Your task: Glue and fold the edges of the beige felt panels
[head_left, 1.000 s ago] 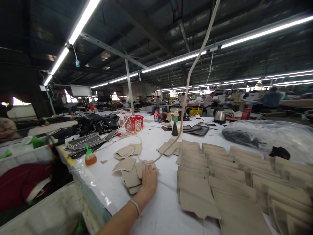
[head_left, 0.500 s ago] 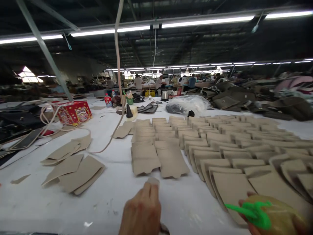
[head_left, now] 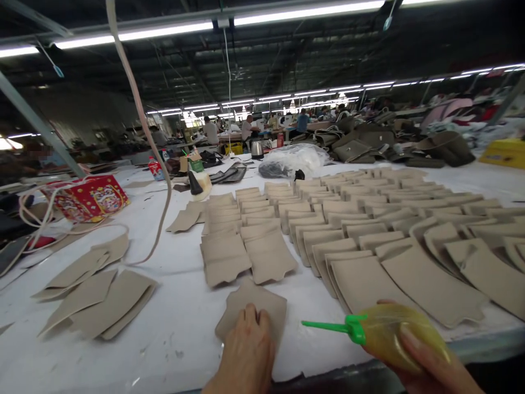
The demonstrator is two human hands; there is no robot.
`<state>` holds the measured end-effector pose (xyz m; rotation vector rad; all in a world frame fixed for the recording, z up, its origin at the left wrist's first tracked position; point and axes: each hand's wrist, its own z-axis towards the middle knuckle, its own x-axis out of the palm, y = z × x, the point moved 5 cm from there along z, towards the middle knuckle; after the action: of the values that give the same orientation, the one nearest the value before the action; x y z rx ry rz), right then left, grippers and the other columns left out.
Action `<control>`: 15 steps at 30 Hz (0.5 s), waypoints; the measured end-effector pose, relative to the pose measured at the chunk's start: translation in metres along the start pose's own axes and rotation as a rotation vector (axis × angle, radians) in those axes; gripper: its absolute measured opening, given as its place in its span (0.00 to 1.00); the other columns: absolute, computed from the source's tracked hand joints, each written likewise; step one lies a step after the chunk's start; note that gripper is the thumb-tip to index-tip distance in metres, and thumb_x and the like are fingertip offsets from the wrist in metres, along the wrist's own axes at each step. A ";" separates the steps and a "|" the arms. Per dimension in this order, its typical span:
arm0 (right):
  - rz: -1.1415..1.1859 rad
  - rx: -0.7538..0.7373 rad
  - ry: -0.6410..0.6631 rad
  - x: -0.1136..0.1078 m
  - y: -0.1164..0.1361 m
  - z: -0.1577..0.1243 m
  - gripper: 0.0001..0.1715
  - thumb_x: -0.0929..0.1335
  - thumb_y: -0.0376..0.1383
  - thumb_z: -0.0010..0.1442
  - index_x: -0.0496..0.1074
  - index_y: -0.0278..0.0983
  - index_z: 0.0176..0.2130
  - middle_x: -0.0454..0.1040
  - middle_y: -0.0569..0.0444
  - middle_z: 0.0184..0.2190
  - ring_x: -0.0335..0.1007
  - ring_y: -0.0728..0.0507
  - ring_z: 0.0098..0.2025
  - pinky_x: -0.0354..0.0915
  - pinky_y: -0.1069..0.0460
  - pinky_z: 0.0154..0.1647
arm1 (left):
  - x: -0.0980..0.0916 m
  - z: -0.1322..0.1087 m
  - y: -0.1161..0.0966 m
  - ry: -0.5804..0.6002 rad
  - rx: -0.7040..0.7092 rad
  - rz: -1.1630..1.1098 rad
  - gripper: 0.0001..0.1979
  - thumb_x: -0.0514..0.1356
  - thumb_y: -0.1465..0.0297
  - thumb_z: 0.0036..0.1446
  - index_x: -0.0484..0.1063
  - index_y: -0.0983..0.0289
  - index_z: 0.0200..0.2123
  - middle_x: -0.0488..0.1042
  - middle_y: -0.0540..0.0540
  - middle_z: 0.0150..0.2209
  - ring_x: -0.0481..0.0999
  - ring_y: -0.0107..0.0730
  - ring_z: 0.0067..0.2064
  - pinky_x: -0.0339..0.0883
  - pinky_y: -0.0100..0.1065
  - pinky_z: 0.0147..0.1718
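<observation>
My left hand (head_left: 247, 345) is at the front of the table, its bent fingers bunched on a beige leather-like piece (head_left: 256, 298). That piece lies flat on the white surface, with its lower part hidden under the hand. In my right hand (head_left: 430, 355) is a squeeze bottle (head_left: 400, 331) of yellowish liquid. Its green nozzle (head_left: 328, 326) points left towards the piece, a short way off and not touching it. Just beyond my left hand are two overlapping columns of similar pieces (head_left: 227, 257).
Rows of overlapping beige pieces (head_left: 369, 279) cover the right of the white table (head_left: 172, 328). A loose pile (head_left: 110, 306) lies at left, near a red box (head_left: 90, 200) and a hanging cable (head_left: 139, 104). Plastic wrap (head_left: 295, 160) and dark bags (head_left: 361, 142) stand farther back.
The view has turned to the right. A beige piece now lies spread under my left hand. My right hand has brought the bottle up and leftward, its nozzle nearer the left hand.
</observation>
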<state>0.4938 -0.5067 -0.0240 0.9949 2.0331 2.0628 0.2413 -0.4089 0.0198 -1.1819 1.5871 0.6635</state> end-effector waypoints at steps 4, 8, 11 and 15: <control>-0.069 0.066 -0.025 0.014 0.003 -0.004 0.36 0.74 0.50 0.51 0.63 0.42 0.54 0.73 0.45 0.43 0.68 0.27 0.47 0.73 0.43 0.38 | -0.007 0.003 -0.011 0.028 0.006 0.009 0.20 0.54 0.77 0.53 0.66 0.70 0.51 0.65 0.67 0.49 0.68 0.49 0.50 0.66 0.43 0.45; -0.238 -0.010 -0.009 0.023 0.012 -0.003 0.36 0.74 0.52 0.52 0.62 0.41 0.53 0.73 0.47 0.41 0.70 0.34 0.42 0.71 0.50 0.37 | -0.013 0.008 -0.023 0.046 -0.017 -0.013 0.20 0.56 0.79 0.47 0.68 0.73 0.47 0.66 0.69 0.48 0.70 0.51 0.48 0.67 0.44 0.45; -0.377 -0.106 0.020 0.025 0.016 -0.002 0.33 0.72 0.52 0.54 0.62 0.42 0.52 0.72 0.50 0.39 0.70 0.38 0.39 0.70 0.54 0.34 | -0.014 0.012 -0.027 0.009 -0.002 -0.009 0.20 0.56 0.79 0.46 0.68 0.74 0.46 0.67 0.69 0.47 0.71 0.51 0.48 0.67 0.44 0.45; -0.570 -0.221 0.029 0.033 0.023 -0.002 0.31 0.71 0.53 0.55 0.62 0.43 0.52 0.71 0.53 0.40 0.71 0.40 0.38 0.69 0.56 0.33 | -0.014 0.018 -0.017 -0.011 0.048 0.033 0.22 0.53 0.80 0.48 0.68 0.71 0.48 0.70 0.66 0.46 0.74 0.48 0.43 0.69 0.44 0.42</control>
<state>0.4757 -0.4955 0.0102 0.2971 1.7698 1.9243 0.2642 -0.3945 0.0293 -1.1169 1.6080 0.6490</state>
